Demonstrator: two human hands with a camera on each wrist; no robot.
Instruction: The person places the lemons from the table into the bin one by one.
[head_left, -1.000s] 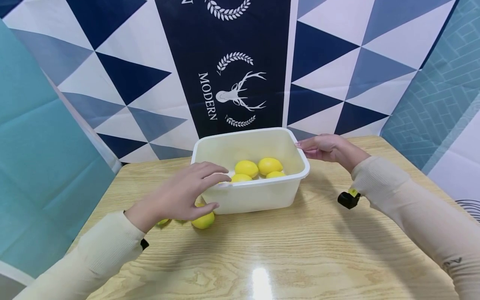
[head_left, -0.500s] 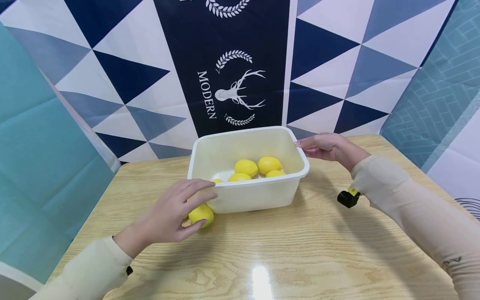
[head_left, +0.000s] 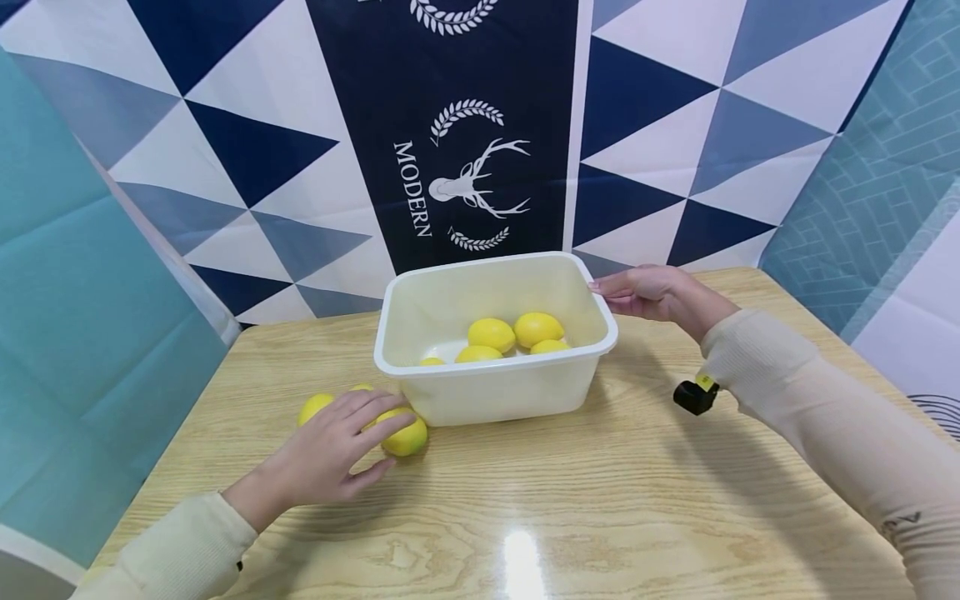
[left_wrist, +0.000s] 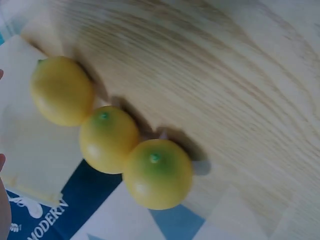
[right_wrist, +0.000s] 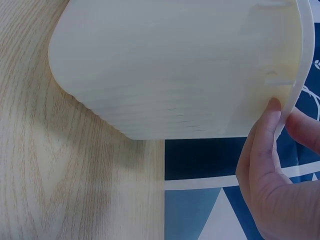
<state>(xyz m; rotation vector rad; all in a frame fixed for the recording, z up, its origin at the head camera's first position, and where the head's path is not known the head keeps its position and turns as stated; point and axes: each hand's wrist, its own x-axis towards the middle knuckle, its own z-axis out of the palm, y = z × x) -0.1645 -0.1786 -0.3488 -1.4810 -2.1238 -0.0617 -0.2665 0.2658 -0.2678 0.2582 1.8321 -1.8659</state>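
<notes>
A white plastic tub point(head_left: 495, 392) stands on the wooden table with several yellow lemons point(head_left: 491, 334) lying inside. At its right end my right hand point(head_left: 652, 292) grips the rim; in the right wrist view the fingers point(right_wrist: 265, 140) lie along the outer wall and the thumb is at the rim edge. My left hand point(head_left: 330, 454) is over the table left of the tub, fingers spread and holding nothing. Right beside its fingertips is a lemon point(head_left: 406, 435) with a greenish end. The left wrist view shows three lemons point(left_wrist: 157, 175) in a row, partly hidden by the hand in the head view.
The light wooden table point(head_left: 525, 500) ends at a patterned cloth backdrop point(head_left: 480, 125) behind the tub. Teal cloth point(head_left: 90, 333) hangs along the left side. A small black device point(head_left: 696, 397) sits under the right sleeve.
My left hand has moved from the tub's front left rim down and left to the lemons on the table, uncovering more of them. My right hand stays at the rim.
</notes>
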